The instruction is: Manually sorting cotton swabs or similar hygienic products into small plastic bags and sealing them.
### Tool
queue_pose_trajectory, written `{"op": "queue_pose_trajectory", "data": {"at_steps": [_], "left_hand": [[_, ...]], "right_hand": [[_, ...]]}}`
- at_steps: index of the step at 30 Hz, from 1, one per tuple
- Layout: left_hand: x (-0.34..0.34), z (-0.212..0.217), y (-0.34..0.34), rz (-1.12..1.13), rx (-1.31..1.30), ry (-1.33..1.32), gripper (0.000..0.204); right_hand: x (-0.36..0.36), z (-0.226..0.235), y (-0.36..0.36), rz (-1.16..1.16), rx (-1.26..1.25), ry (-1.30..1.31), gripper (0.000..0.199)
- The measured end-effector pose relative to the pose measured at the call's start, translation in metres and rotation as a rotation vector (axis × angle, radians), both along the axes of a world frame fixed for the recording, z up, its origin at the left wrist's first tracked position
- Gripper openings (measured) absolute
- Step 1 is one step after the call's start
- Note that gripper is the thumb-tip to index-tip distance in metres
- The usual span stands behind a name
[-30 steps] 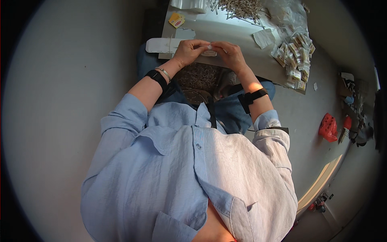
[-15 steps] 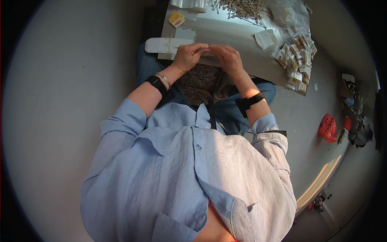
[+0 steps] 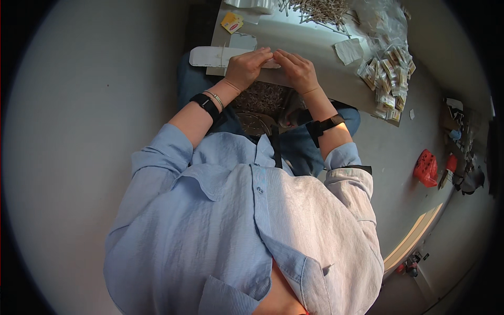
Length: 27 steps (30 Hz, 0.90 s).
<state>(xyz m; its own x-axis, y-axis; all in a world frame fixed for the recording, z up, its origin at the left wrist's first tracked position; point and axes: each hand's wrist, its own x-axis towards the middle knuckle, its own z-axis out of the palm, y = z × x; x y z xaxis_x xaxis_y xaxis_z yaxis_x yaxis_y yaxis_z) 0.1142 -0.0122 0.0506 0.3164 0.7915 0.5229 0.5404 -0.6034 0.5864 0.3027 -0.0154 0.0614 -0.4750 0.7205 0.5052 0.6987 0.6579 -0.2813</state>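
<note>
Above the table's near edge, my left hand (image 3: pixel 247 68) and my right hand (image 3: pixel 297 71) meet at the fingertips. Both are closed in a pinch, and what they hold, if anything, is hidden by the fingers. Under my left hand lies a long white strip (image 3: pixel 206 56) with rounded ends and a thin band around it; its right end shows below the fingers. A pale flat card (image 3: pixel 243 41) sits just beyond the strip. Farther off is a small yellow card (image 3: pixel 231 22).
On the metal-topped table (image 3: pixel 294 39) lie a heap of thin sticks (image 3: pixel 319 11), a crumpled white sheet (image 3: pixel 349 51) and several small clear packets (image 3: pixel 387 76) at the right edge. Below, between my knees, is a mass of small bits (image 3: pixel 262 97). A red bag (image 3: pixel 426 168) rests on the floor.
Both hands have shifted slightly, with the fingertips a little higher and still together. The right end of the white strip now shows beneath them.
</note>
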Motion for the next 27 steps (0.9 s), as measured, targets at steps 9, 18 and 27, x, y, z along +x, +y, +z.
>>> {"op": "queue_pose_trajectory", "data": {"at_steps": [9,18,27], "left_hand": [[-0.013,0.001,0.001,-0.013,0.307,0.263,0.027],[-0.013,-0.003,-0.011,0.012,0.301,0.294,0.030],[-0.012,0.008,-0.019,0.026,0.359,0.396,0.024]], "right_hand": [[0.001,-0.007,-0.005,-0.008,0.206,-0.170,0.034],[-0.003,-0.013,-0.018,-0.090,0.181,-0.146,0.039],[-0.004,-0.005,-0.030,-0.094,0.208,-0.201,0.036]]}}
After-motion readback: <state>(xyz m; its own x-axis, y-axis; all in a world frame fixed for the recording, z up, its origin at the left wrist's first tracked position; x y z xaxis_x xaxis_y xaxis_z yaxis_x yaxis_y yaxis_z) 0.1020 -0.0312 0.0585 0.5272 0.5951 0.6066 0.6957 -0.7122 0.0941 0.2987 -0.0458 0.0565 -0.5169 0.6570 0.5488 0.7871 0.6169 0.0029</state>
